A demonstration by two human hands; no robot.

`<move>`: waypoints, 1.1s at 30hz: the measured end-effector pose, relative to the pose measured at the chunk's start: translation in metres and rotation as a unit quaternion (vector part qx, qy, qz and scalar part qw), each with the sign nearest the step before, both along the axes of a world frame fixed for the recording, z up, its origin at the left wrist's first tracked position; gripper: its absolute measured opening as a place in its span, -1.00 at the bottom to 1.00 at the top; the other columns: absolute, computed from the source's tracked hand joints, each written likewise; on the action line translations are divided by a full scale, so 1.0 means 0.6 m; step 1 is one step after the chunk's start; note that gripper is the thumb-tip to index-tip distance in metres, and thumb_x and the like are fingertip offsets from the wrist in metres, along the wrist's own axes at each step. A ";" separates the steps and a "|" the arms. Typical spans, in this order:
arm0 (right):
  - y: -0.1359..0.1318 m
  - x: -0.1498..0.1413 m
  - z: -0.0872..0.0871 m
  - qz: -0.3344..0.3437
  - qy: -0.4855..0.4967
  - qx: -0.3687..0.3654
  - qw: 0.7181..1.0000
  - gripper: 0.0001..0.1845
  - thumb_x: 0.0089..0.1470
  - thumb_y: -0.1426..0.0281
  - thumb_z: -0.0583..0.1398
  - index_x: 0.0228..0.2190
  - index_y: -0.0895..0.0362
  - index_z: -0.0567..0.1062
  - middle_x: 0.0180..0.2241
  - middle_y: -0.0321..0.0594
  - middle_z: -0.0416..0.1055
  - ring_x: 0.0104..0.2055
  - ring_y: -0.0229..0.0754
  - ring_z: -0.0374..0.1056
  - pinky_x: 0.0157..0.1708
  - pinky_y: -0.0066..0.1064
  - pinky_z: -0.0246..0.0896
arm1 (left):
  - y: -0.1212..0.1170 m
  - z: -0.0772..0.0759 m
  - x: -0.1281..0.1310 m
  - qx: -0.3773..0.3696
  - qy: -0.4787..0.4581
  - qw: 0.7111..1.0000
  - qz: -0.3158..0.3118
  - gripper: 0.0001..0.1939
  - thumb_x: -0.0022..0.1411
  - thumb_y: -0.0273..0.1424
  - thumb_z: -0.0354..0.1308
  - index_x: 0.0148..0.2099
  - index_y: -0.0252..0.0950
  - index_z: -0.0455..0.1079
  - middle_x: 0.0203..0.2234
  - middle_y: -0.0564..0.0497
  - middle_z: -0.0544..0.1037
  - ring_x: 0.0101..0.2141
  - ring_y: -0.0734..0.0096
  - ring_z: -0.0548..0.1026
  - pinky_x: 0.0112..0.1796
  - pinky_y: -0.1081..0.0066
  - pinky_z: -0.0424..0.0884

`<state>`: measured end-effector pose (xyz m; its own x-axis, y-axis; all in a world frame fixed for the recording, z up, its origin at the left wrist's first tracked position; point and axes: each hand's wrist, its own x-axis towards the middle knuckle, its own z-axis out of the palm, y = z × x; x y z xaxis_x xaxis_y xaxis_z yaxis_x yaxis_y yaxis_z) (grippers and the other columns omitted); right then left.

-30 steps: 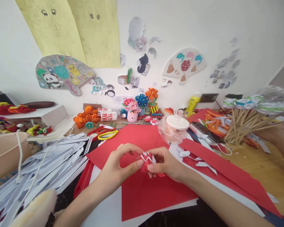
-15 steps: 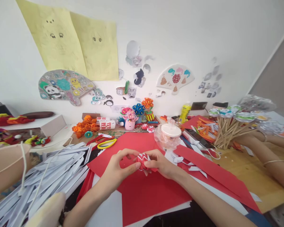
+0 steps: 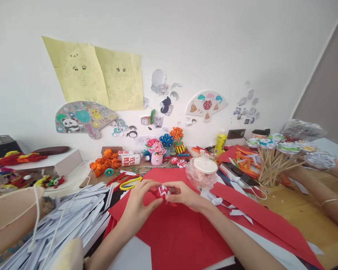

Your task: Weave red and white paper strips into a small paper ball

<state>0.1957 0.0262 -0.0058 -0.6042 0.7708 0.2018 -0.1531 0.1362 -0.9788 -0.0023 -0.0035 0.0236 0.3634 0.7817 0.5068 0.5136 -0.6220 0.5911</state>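
Observation:
A small folded-paper piece, red with white zigzags, is gripped between my two hands above a large red paper sheet. My left hand has its fingers and thumb closed on the piece's left side. From the right, my right hand pinches it with thumb and fingers. My fingers hide part of the piece's edges. Two similar red-and-white pieces lie farther back, by the flower pots. A lidded plastic cup in a clear wrapper stands beyond my right hand.
A heap of white paper strips covers the left side. Yellow-handled scissors lie behind my left hand. A bundle of wooden sticks with paper flowers stands on the right, near another person's arms. Orange paper pieces lie nearby.
The camera view has tilted up, so the wall and table sit lower in the picture. My hands have shifted slightly left and turned the paper piece, still held.

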 end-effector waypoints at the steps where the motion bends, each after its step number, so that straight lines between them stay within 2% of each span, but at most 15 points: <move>1: 0.001 0.002 -0.005 0.019 0.009 -0.004 1.000 -0.43 -0.04 0.08 0.34 -0.11 0.24 0.51 -0.29 -0.19 0.39 -0.37 -0.30 0.23 -0.43 -0.50 0.12 | 0.002 -0.008 -0.002 -0.008 0.003 1.000 0.005 -0.80 0.20 -0.35 0.20 -0.09 -0.20 0.43 -0.23 -0.04 0.53 -0.22 0.24 0.46 -0.15 0.23 0.39; 4: 0.003 0.013 -0.015 0.066 0.042 -0.038 0.996 -0.34 -0.02 0.04 0.31 -0.02 0.25 0.46 -0.24 -0.13 0.41 -0.33 -0.28 0.28 -0.30 -0.43 0.19 | 0.006 -0.024 -0.010 -0.046 -0.005 0.999 0.004 -0.78 0.25 -0.33 0.15 -0.05 -0.21 0.41 -0.20 -0.03 0.55 -0.22 0.27 0.46 -0.16 0.27 0.40; 6: 0.002 0.020 -0.017 0.078 0.074 -0.079 0.991 -0.17 -0.10 0.02 0.35 0.13 0.14 0.33 -0.15 -0.10 0.41 -0.27 -0.25 0.34 -0.25 -0.40 0.23 | 0.007 -0.028 -0.013 -0.070 -0.007 0.997 -0.007 -0.77 0.29 -0.31 0.11 -0.03 -0.21 0.39 -0.17 -0.03 0.54 -0.22 0.30 0.46 -0.17 0.30 0.40; 9: -0.003 0.025 -0.019 0.055 0.036 -0.080 0.995 -0.04 -0.23 0.25 0.48 0.18 0.01 0.24 0.00 -0.10 0.37 -0.19 -0.22 0.38 -0.16 -0.36 0.29 | 0.004 -0.029 -0.013 -0.070 0.013 0.997 -0.002 -0.77 0.31 -0.31 0.08 0.00 -0.21 0.37 -0.21 -0.01 0.53 -0.24 0.32 0.45 -0.18 0.32 0.39; 11: -0.007 0.023 -0.020 0.030 -0.006 -0.043 0.999 -0.13 -0.22 0.30 0.47 0.14 0.05 0.31 0.03 -0.07 0.37 -0.12 -0.16 0.39 -0.14 -0.33 0.31 | -0.002 -0.029 -0.012 -0.011 0.032 0.999 0.013 -0.73 0.30 -0.36 0.08 0.05 -0.20 0.33 -0.09 -0.05 0.48 -0.13 0.26 0.43 -0.12 0.29 0.36; 13: -0.012 0.020 -0.023 -0.007 -0.030 -0.019 0.999 -0.20 -0.18 0.24 0.45 0.10 0.09 0.36 0.05 -0.05 0.38 -0.01 -0.07 0.36 -0.08 -0.27 0.32 | -0.010 -0.029 -0.010 0.075 0.076 0.994 0.026 -0.71 0.29 -0.40 0.11 0.06 -0.19 0.32 -0.04 -0.08 0.44 -0.04 0.21 0.38 -0.07 0.25 0.31; 16: -0.017 0.015 -0.027 -0.068 -0.055 0.013 0.996 -0.20 -0.15 0.12 0.41 0.10 0.10 0.36 0.10 -0.02 0.35 0.11 0.03 0.30 0.03 -0.15 0.27 | -0.024 -0.032 -0.005 0.176 0.171 0.969 0.019 -0.77 0.27 -0.36 0.17 -0.01 -0.16 0.37 -0.13 -0.04 0.49 -0.14 0.21 0.41 -0.15 0.27 0.25; 18: -0.019 0.013 -0.028 -0.088 -0.067 0.035 0.993 -0.19 -0.14 0.07 0.39 0.11 0.10 0.36 0.11 -0.02 0.35 0.13 0.04 0.28 0.08 -0.11 0.23 | -0.032 -0.033 0.001 0.204 0.195 0.959 0.028 -0.83 0.29 -0.37 0.14 -0.06 -0.17 0.40 -0.18 -0.03 0.53 -0.21 0.23 0.42 -0.22 0.28 0.20; 21: -0.020 0.013 -0.030 -0.087 -0.079 0.050 0.992 -0.19 -0.13 -0.01 0.36 0.09 0.11 0.37 0.05 -0.02 0.40 0.09 0.03 0.33 0.06 -0.12 0.25 | -0.036 -0.035 0.010 0.203 0.179 0.961 0.050 -0.88 0.31 -0.43 0.10 -0.13 -0.16 0.43 -0.23 0.01 0.55 -0.27 0.28 0.41 -0.26 0.30 0.15; 25: -0.021 0.010 -0.032 -0.109 -0.096 0.077 0.986 -0.17 -0.13 -0.10 0.30 0.07 0.12 0.39 0.01 -0.03 0.43 0.04 0.02 0.34 0.02 -0.14 0.26 | -0.034 -0.039 0.017 0.174 0.149 0.972 0.056 -0.87 0.26 -0.32 0.19 -0.13 -0.16 0.44 -0.24 0.03 0.56 -0.25 0.27 0.41 -0.26 0.30 0.14; 28: -0.026 0.007 -0.034 -0.131 -0.112 0.090 0.981 -0.20 -0.10 -0.11 0.27 0.05 0.13 0.39 -0.03 -0.04 0.44 0.00 -0.01 0.36 -0.02 -0.18 0.29 | -0.033 -0.041 0.021 0.176 0.135 0.973 0.057 -0.91 0.28 -0.35 0.16 -0.17 -0.17 0.45 -0.27 0.04 0.56 -0.28 0.30 0.42 -0.27 0.30 0.13; 33: -0.035 0.010 -0.032 -0.100 -0.121 0.070 0.985 -0.18 -0.04 -0.13 0.21 0.07 0.18 0.34 -0.14 -0.02 0.47 -0.21 -0.09 0.42 -0.27 -0.31 0.36 | -0.034 -0.038 0.024 0.159 0.124 0.978 0.047 -0.92 0.28 -0.38 0.15 -0.20 -0.17 0.46 -0.28 0.05 0.57 -0.30 0.31 0.41 -0.29 0.29 0.11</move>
